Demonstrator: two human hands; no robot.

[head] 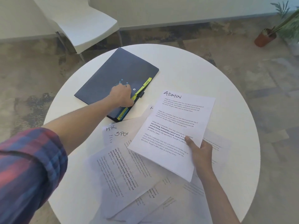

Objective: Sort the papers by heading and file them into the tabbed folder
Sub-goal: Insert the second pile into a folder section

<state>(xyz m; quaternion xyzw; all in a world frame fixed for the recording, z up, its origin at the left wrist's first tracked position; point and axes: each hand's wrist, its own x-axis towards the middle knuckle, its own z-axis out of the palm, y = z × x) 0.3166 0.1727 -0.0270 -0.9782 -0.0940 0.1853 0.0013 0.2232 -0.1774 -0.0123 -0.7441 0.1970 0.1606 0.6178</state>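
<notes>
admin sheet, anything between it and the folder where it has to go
Nothing lies on the bare table between the ADMIN sheet, held by the right hand, and the folder. The folder is closed, though; the left hand is at its tabs.

Round white table (pixel 226 94) fills most of the frame. Dark blue tabbed folder (pixel 113 75) lies closed at its upper left; loose printed papers (pixel 123 172) sprawl overlapping across the lower middle.
</notes>
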